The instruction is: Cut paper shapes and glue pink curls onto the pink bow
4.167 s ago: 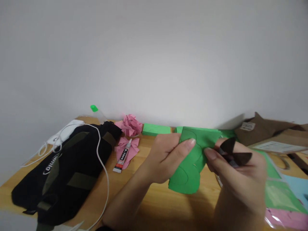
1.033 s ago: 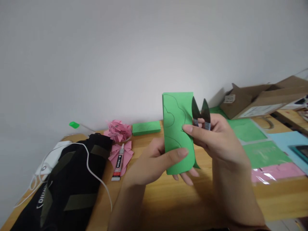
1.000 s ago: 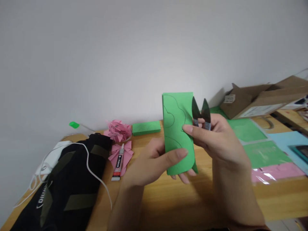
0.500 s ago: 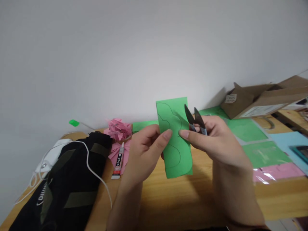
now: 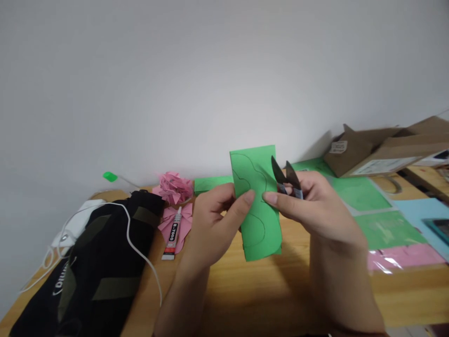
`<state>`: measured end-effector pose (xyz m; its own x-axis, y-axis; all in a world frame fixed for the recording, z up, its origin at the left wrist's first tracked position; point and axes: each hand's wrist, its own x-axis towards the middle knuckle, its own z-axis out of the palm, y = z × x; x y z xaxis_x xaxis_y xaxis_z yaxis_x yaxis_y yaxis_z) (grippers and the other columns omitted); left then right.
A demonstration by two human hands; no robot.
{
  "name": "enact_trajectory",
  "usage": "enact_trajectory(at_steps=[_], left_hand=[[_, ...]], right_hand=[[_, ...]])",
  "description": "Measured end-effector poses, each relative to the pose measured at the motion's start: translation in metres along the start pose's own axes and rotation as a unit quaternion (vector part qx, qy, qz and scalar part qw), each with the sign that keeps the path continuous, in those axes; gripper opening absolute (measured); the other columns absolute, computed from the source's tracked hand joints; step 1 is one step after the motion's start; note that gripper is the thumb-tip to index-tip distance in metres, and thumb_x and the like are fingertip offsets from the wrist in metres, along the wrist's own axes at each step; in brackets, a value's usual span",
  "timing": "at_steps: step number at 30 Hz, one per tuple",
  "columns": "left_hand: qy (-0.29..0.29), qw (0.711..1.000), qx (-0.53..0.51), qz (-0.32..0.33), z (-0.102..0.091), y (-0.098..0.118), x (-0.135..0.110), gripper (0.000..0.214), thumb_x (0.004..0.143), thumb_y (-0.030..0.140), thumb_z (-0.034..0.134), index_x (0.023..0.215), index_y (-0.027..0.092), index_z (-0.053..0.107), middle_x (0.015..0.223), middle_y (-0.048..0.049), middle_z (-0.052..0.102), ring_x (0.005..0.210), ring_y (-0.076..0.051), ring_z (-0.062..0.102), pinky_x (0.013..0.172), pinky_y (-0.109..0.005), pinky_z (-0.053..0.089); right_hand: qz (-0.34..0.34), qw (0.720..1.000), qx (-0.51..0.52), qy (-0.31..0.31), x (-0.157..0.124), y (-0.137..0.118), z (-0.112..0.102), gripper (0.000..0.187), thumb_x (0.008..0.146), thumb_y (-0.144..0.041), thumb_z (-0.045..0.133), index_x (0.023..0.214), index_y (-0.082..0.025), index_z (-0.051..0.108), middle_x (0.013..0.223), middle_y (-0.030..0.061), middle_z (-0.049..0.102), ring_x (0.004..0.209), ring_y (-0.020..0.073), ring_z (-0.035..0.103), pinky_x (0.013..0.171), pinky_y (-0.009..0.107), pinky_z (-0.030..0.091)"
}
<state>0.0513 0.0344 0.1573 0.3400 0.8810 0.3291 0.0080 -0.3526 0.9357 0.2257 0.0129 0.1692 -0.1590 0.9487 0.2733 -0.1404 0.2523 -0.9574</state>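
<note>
A folded piece of green paper with curved pencil outlines is held upright above the table. My left hand pinches its left side, thumb in front and fingers behind. My right hand steadies the right edge with its thumb while also gripping a pair of scissors. The dark blades point up and stand apart, just right of the paper. The scissors' handles are hidden in the right palm.
On the wooden table, a B-7000 glue tube lies over pink paper petals beside a pink paper flower. A black cloth bag and white cable are left. Right are green sheets and a cardboard box.
The view has shifted slightly. Both hands keep their hold on the green paper and scissors; the paper appears a little further right and tilted slightly differently.
</note>
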Motion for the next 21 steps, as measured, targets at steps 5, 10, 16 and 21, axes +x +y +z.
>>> enact_trajectory(at_steps=[5,10,16,21], left_hand=[[0.010,0.999,0.030,0.022,0.000,-0.002,-0.002,0.043,0.092,0.039,0.062,0.058,0.018,0.047,0.057,0.0035,0.035,0.054,-0.009,0.032,0.049,-0.026,0.026],[0.022,0.998,0.046,0.028,0.002,-0.003,-0.006,0.043,0.094,0.040,0.059,0.059,0.018,0.049,0.057,0.0028,0.038,0.055,-0.010,0.033,0.050,-0.028,0.027],[0.036,0.993,0.089,0.071,0.006,0.003,-0.007,0.043,0.094,0.034,0.058,0.057,0.018,0.046,0.055,0.0035,0.038,0.052,-0.009,0.033,0.048,-0.026,0.027],[0.050,0.985,0.125,0.111,0.007,0.009,-0.008,0.041,0.093,0.025,0.057,0.056,0.018,0.040,0.052,0.0053,0.034,0.048,-0.007,0.032,0.047,-0.025,0.025]], right_hand=[[-0.010,1.000,0.019,-0.007,0.003,0.002,0.000,0.043,0.080,-0.025,0.081,0.054,-0.019,0.047,0.056,-0.0081,0.026,0.050,0.0073,0.020,0.044,0.023,0.021],[-0.001,1.000,0.021,-0.013,0.006,0.007,-0.003,0.049,0.076,-0.030,0.083,0.053,-0.019,0.042,0.055,-0.0082,0.026,0.048,0.0069,0.018,0.043,0.023,0.018],[0.022,1.000,0.017,-0.007,0.003,0.012,-0.006,0.043,0.073,-0.029,0.085,0.056,-0.019,0.047,0.058,-0.0066,0.030,0.053,0.0089,0.024,0.047,0.023,0.022],[-0.007,0.999,0.025,-0.028,0.004,0.015,-0.006,0.031,0.082,-0.028,0.078,0.061,-0.019,0.057,0.058,-0.0073,0.028,0.052,0.0085,0.020,0.045,0.023,0.022]])
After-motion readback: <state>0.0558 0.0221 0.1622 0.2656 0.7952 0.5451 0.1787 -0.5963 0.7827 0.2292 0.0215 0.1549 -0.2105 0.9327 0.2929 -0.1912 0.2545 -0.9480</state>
